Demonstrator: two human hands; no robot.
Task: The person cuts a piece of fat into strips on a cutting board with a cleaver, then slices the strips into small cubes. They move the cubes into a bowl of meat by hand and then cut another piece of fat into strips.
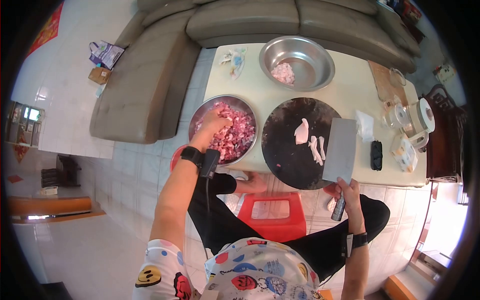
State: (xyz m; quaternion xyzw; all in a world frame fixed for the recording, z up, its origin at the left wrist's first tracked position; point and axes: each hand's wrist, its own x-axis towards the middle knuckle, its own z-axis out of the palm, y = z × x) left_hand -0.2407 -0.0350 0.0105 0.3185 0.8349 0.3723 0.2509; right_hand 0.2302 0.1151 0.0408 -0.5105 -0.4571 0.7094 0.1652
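Note:
My left hand (214, 122) reaches into a steel bowl (246, 109) full of chopped pink meat (234, 137), fingers closed in the pile; whether it holds pieces I cannot tell. My right hand (347, 191) grips the handle of a broad cleaver (340, 149), whose blade lies flat over the right edge of a round dark cutting board (285, 150). On the board lie a pale piece of meat (302, 131) and a few cut strips (317, 148), just left of the blade.
A second steel bowl (312, 52) with a little meat stands at the table's far side. Glass jars and boxes (407, 125) and a black object (376, 155) crowd the right end. A red stool (272, 212) sits below me; a grey sofa (240, 20) is beyond.

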